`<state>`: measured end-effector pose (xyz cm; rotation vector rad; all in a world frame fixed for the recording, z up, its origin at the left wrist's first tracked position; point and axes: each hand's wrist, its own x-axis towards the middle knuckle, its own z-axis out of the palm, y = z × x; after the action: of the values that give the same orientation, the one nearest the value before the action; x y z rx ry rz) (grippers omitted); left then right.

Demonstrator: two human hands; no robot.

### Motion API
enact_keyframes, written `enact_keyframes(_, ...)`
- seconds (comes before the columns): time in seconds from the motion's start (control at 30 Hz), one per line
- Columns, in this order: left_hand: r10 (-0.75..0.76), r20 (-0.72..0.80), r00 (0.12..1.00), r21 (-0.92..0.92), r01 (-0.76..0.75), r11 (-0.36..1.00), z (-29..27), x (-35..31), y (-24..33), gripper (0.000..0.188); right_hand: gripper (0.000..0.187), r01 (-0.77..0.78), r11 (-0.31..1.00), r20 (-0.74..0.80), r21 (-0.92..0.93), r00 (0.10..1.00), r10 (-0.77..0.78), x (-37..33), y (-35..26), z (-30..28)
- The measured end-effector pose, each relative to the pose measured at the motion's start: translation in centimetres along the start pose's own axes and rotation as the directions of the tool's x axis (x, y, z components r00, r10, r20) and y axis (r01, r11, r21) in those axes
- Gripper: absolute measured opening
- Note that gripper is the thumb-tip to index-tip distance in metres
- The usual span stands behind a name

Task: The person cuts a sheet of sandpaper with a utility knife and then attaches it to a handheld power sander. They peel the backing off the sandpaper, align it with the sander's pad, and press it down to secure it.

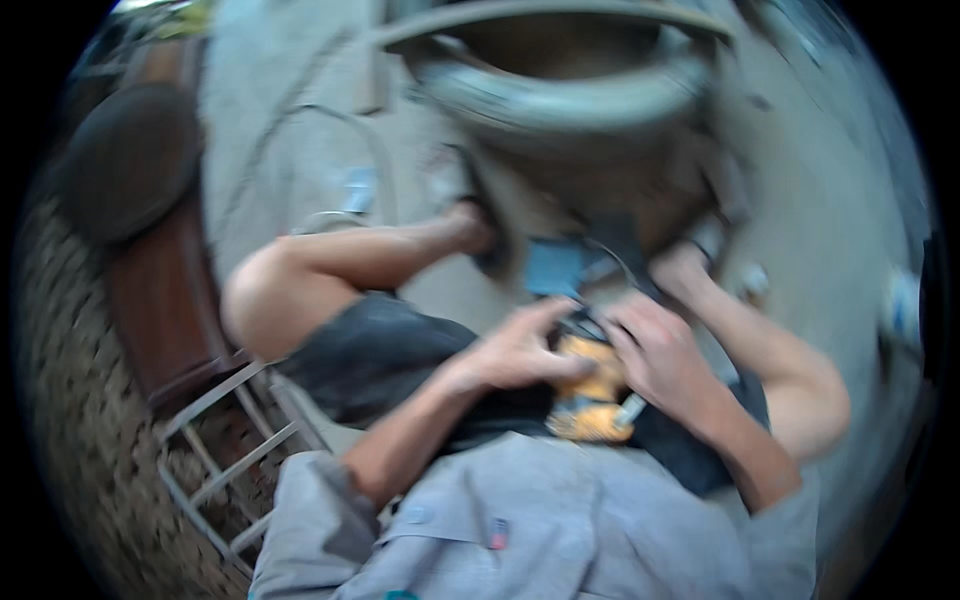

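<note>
A yellow and black power tool (592, 395) rests in my lap, its exact kind smeared by motion. From its left side, my left hand (522, 348) wraps the black end with fingers and thumb. On the opposite side, my right hand (655, 345) has its fingers bent over the same dark end. A small pale piece (628, 410) shows by the tool's lower right. Just beyond my hands lies a flat blue square (555, 268), with a dark flat piece (617, 240) beside it. What the fingertips touch on the tool is hidden.
Ahead stands a large piece with a curved, pale rim (570, 100). A brown wooden piece with a round dark top (135, 160) is at left, above a metal rack (235, 460). A dark cable (350, 120) crosses the concrete floor (270, 60). A small light-blue object (358, 188) lies near my left knee.
</note>
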<state>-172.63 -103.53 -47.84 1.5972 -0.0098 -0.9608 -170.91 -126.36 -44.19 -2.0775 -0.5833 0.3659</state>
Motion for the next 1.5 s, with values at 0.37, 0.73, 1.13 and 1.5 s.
enact_keyframes(0.37,0.028,0.076,0.997,-0.098,-0.021,0.995,0.4,-0.6,0.1,0.071,0.010,-0.041,0.998,0.156,-0.051,0.987,0.049,0.3,-1.4,0.0)
enact_keyframes(0.73,0.101,0.043,0.994,-0.129,-0.095,0.987,0.8,-0.2,-0.1,0.063,0.014,-0.407,-0.024,0.390,0.913,0.856,0.338,-1.8,1.8,-5.4)
enact_keyframes(1.13,0.033,0.027,0.999,-0.054,-0.032,0.998,0.7,-0.4,1.0,0.070,0.011,-0.162,0.190,0.083,0.968,0.927,0.366,-3.3,3.0,-5.1)
enact_keyframes(1.5,-0.009,-0.025,1.000,-0.193,0.004,0.981,2.2,0.1,0.3,0.059,0.023,-0.483,0.547,0.285,0.684,0.867,0.409,-1.7,4.2,-7.7)
